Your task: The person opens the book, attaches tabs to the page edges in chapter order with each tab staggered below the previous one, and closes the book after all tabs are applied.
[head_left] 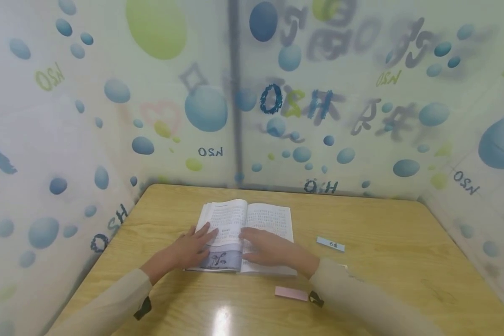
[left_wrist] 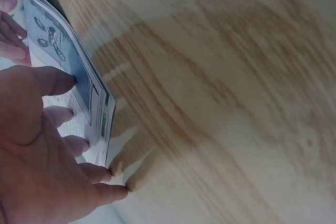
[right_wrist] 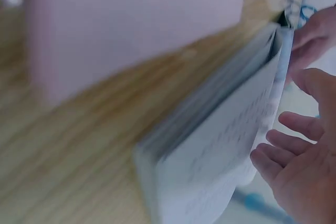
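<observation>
Both flat hands [head_left: 235,249] on open book [head_left: 245,219]

The patterned wall [head_left: 361,140] behind the worktop's far edge bears "OSH" and mirrored "H2O" several times. The open book [head_left: 245,224] shows print too small to read, and the marks on the blue slip [head_left: 330,243] are unclear

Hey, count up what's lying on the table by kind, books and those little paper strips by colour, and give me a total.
Open book: 1, with the left hand and the right hand resting flat on its pages
Blue paper strip: 1
Pink paper strip: 1
Total: 3 things on the wooden table
</observation>
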{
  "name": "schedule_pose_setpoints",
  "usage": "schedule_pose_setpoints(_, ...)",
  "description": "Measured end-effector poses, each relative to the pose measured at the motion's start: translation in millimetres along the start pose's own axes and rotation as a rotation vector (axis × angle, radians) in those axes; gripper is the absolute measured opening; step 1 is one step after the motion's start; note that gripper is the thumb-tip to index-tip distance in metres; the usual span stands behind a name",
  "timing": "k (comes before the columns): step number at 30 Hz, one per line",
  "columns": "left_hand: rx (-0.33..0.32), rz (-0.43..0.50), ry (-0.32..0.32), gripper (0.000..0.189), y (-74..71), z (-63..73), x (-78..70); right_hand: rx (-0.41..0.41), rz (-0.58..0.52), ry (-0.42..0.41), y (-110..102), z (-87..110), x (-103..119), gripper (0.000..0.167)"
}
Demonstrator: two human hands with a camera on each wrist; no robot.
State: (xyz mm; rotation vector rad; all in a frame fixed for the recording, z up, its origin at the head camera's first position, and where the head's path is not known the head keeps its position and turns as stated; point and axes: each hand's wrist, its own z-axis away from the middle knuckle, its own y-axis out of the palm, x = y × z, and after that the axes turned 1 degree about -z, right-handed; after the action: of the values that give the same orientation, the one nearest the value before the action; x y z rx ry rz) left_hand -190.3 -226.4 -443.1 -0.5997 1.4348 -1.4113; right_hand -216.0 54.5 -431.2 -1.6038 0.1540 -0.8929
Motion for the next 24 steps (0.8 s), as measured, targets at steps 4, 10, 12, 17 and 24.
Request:
schedule_pose_setpoints(4,0.007,-0.010,-0.004,0.057,0.1,3.5,1.9,0.019,0.094,-0.009,11,-14.2,13,0.056)
schedule_pose_setpoints(10,0.022,0.018,-0.035,0.059,1.4,7.7,6.3,0.002,0.150,-0.055,23,-28.9,30,0.062)
schedule_pose_setpoints(12,0.020,0.026,-0.035,0.060,1.6,9.8,7.6,-0.004,0.163,-0.065,26,-32.7,36,0.064)
schedule_pose_setpoints(17,0.030,0.028,-0.037,0.063,-1.7,16.5,5.4,-0.002,0.203,-0.060,29,-39.7,45,0.063)
schedule_pose_setpoints(24,0.044,0.072,-0.034,0.068,-6.8,24.2,-0.2,0.012,0.224,-0.062,29,-44.7,49,0.049)
